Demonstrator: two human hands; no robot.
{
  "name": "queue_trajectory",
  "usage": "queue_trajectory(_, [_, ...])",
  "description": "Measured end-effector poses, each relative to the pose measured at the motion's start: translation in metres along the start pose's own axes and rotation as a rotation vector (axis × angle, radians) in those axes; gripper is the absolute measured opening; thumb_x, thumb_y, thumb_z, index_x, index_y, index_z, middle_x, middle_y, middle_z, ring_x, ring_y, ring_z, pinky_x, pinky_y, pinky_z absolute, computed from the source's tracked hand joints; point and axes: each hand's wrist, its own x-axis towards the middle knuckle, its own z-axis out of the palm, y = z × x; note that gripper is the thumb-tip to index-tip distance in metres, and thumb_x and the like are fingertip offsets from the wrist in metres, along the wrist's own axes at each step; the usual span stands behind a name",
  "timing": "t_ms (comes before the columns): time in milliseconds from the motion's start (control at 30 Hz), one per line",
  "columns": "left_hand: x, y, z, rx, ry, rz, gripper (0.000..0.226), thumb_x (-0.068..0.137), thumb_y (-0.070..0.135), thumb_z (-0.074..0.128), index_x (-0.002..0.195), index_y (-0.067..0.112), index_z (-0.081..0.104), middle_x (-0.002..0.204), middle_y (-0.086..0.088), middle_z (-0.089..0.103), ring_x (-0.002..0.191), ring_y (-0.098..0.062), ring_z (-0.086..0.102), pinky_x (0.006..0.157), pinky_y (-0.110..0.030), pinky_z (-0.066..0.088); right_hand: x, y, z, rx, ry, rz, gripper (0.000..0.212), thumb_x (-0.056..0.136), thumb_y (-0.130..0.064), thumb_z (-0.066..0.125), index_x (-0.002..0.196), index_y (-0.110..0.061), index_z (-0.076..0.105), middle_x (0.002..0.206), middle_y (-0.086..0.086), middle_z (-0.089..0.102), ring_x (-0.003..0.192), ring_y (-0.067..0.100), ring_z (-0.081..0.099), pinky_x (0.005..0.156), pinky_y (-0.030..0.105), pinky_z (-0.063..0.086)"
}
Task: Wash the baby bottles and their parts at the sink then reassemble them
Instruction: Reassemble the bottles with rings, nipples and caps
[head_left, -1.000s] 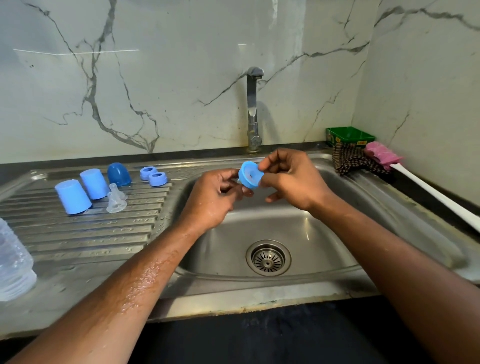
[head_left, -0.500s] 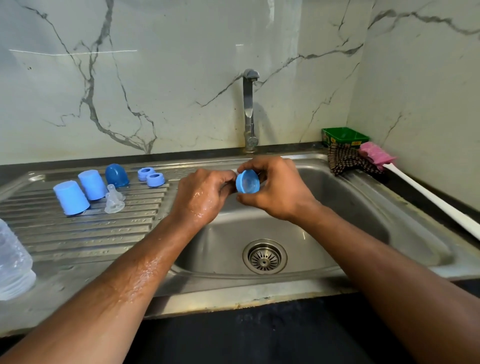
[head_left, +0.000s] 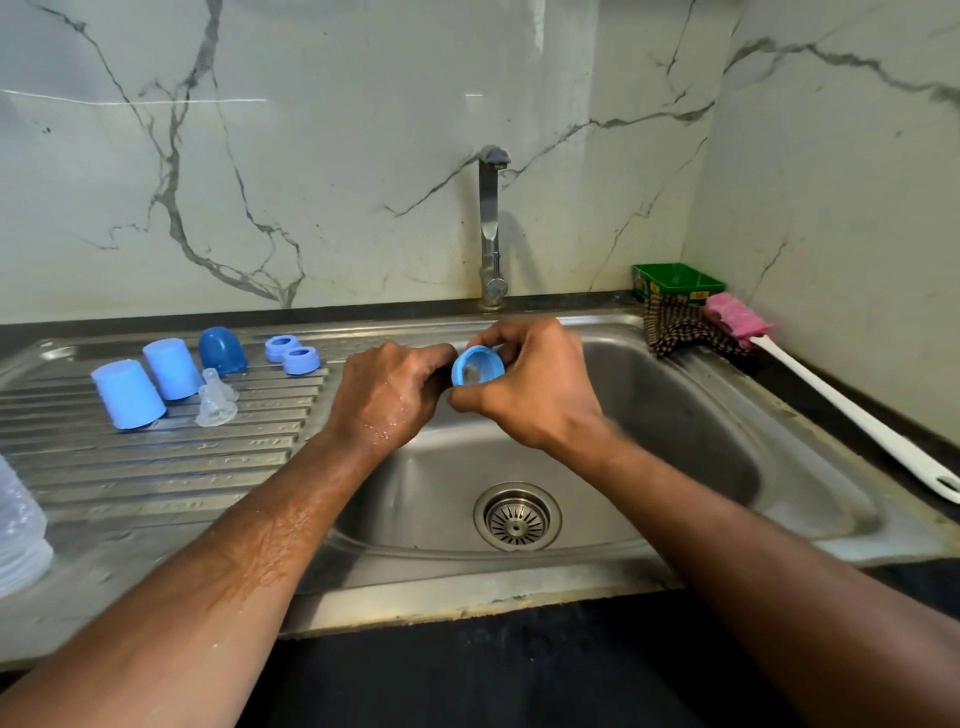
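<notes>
Over the basin of the steel sink, both hands met around a blue collar ring. The right hand curled its fingers and thumb round the ring, its open side facing the camera with something clear showing inside. The left hand, wet on its back, had its fingers bent in against the ring's left edge; whether they gripped the ring or something behind it could not be told. On the ribbed draining board to the left stood two pale blue caps upside down, a darker blue dome cap behind them, two clear teats just beside them, and two more blue rings touching each other. A clear bottle showed at the left edge. By the sink's right rear corner lay a checked cloth, a green box and a pink-headed bottle brush with a white handle. The tap ran no water.
</notes>
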Motion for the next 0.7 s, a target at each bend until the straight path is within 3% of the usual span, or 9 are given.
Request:
queue_trajectory(100, [0.002, -0.001, -0.001, -0.066, -0.057, -0.047, 0.019, 0.085, 0.029, 0.054, 0.084, 0.021, 0.071, 0.055, 0.008, 0.053, 0.053, -0.023, 0.057, 0.053, -0.028, 0.038, 0.0, 0.002, -0.002, 0.001, -0.01, -0.031, 0.038, 0.058, -0.024, 0.089, 0.093, -0.02, 0.074, 0.083, -0.006, 0.07, 0.071, 0.004, 0.065, 0.058, 0.013, 0.05])
queue_trajectory(167, [0.005, -0.002, -0.003, -0.404, -0.151, -0.216, 0.012, 0.087, 0.018, 0.063, 0.088, 0.026, 0.072, 0.066, 0.011, 0.065, 0.067, -0.014, 0.066, 0.057, -0.032, 0.049, 0.0, 0.0, -0.006, -0.005, -0.032, -0.098, 0.043, 0.063, -0.025, 0.088, 0.104, -0.021, 0.073, 0.096, -0.009, 0.069, 0.084, 0.001, 0.064, 0.068, 0.012, 0.05])
queue_trajectory(233, [0.005, -0.001, -0.008, -0.82, -0.237, -0.431, 0.031, 0.092, 0.0, 0.062, 0.099, 0.029, 0.07, 0.083, 0.012, 0.074, 0.076, -0.011, 0.069, 0.059, -0.031, 0.056, 0.002, 0.0, -0.011, -0.026, -0.048, -0.188, 0.048, 0.068, -0.028, 0.088, 0.113, -0.021, 0.072, 0.104, -0.012, 0.065, 0.09, -0.002, 0.06, 0.073, 0.005, 0.045])
queue_trajectory(333, [0.001, -0.002, -0.012, -1.166, -0.299, -0.641, 0.027, 0.1, 0.01, 0.052, 0.115, 0.027, 0.068, 0.104, -0.001, 0.074, 0.08, -0.019, 0.069, 0.058, -0.032, 0.058, 0.006, 0.002, -0.015, -0.051, -0.05, -0.229, 0.052, 0.07, -0.026, 0.088, 0.118, -0.022, 0.07, 0.111, -0.011, 0.064, 0.094, -0.001, 0.06, 0.078, 0.005, 0.047])
queue_trajectory(400, [0.002, 0.0, -0.01, -1.262, -0.361, -0.708, 0.026, 0.099, 0.031, 0.051, 0.118, 0.023, 0.068, 0.1, -0.005, 0.071, 0.076, -0.02, 0.067, 0.053, -0.03, 0.055, 0.007, 0.003, -0.017, -0.057, -0.037, -0.235, 0.057, 0.071, -0.025, 0.088, 0.124, -0.022, 0.067, 0.114, -0.009, 0.066, 0.095, -0.001, 0.06, 0.08, 0.007, 0.05])
queue_trajectory(500, [0.004, 0.005, -0.007, -1.372, -0.404, -0.824, 0.048, 0.087, 0.051, 0.054, 0.121, 0.02, 0.065, 0.083, -0.002, 0.066, 0.062, -0.015, 0.06, 0.043, -0.022, 0.047, 0.006, 0.004, -0.015, -0.028, -0.084, -0.228, 0.071, 0.069, -0.024, 0.087, 0.132, -0.026, 0.055, 0.107, -0.011, 0.064, 0.088, 0.001, 0.061, 0.072, 0.009, 0.051])
queue_trajectory(633, [0.002, 0.005, -0.005, -1.401, -0.395, -0.86, 0.024, 0.084, 0.037, 0.062, 0.101, 0.021, 0.067, 0.077, -0.001, 0.061, 0.057, -0.011, 0.055, 0.039, -0.019, 0.042, 0.006, 0.001, -0.009, -0.05, -0.102, -0.262, 0.051, 0.065, -0.019, 0.088, 0.111, -0.022, 0.064, 0.098, -0.01, 0.066, 0.086, 0.005, 0.061, 0.073, 0.027, 0.056])
queue_trajectory(700, [0.003, 0.006, -0.003, -1.385, -0.341, -0.887, 0.015, 0.082, 0.027, 0.064, 0.093, 0.017, 0.066, 0.075, -0.002, 0.063, 0.055, -0.01, 0.057, 0.037, -0.018, 0.042, 0.005, 0.002, -0.008, -0.041, -0.106, -0.283, 0.044, 0.063, -0.019, 0.09, 0.101, -0.021, 0.068, 0.095, -0.01, 0.067, 0.085, 0.005, 0.061, 0.074, 0.03, 0.056])
